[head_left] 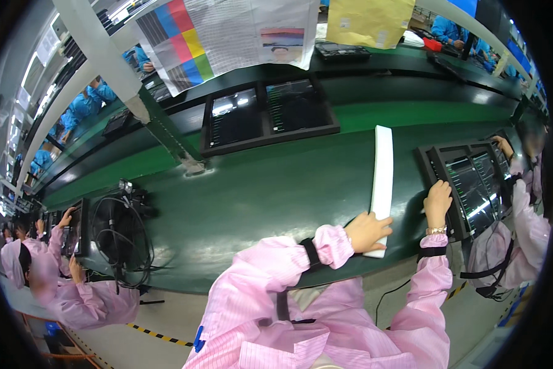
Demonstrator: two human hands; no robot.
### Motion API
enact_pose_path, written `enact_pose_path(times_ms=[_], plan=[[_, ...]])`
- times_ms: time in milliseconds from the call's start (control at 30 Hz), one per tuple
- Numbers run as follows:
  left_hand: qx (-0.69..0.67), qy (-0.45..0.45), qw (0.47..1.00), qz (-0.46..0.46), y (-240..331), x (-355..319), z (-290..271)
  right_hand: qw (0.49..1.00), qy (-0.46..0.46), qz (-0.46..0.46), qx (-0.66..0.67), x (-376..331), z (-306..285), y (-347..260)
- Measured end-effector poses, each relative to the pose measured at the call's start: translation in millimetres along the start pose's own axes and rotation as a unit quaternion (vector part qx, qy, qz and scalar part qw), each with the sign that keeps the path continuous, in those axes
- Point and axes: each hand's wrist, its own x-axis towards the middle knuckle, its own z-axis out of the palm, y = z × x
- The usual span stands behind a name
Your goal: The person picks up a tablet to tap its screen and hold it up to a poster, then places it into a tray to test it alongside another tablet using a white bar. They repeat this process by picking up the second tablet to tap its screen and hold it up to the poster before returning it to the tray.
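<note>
I am looking down at an electronics assembly line in a factory. A long green conveyor belt (270,184) runs across the view, carrying dark flat screens in black frames (267,114), one after another. People in pink anti-static smocks (79,295) sit along my side of the belt, and others in blue work coats (89,101) line a second belt behind. A colour test chart (190,37) hangs overhead on a white frame. Yellow-and-black hazard tape (159,335) marks the floor.
</note>
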Motion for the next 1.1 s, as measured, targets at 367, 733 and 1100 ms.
enact_pose_path(times_ms=[367, 733, 1100], plan=[[-0.036, -0.007, 0.993, -0.109, 30, -184, -64, 1.0, 0.003, -0.002, -0.027, 28, 36, 2], [-0.1, 0.031, 0.952, -0.286, 53, -239, -83, 0.987, -0.055, -0.003, 0.151, 23, -11, -18], [-0.088, 0.091, 0.945, -0.302, 48, -258, -81, 0.937, -0.154, 0.012, 0.315, -16, -67, -90]])
